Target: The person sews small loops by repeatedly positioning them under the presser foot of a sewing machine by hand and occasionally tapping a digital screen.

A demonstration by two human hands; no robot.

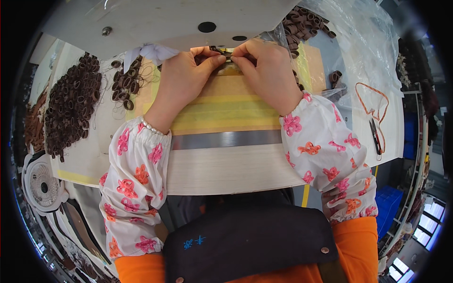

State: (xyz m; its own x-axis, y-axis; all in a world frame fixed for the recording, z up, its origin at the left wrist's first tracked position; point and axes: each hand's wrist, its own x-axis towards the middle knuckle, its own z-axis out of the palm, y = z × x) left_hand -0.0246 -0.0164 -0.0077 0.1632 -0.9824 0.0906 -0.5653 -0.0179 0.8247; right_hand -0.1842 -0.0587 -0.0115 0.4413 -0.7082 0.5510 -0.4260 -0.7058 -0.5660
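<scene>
Beside the white machine [155, 26], the left hand [186, 73] and right hand [266, 68] closely pinch a small dark piece [228, 58] between their fingertips; it is probably light and pliable, best held by its two ends.

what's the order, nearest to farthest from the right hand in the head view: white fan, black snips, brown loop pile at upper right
1. Brown loop pile: upper right, just beyond the right hand
2. Black snips: farther right, on the table
3. White fan: far left
</scene>
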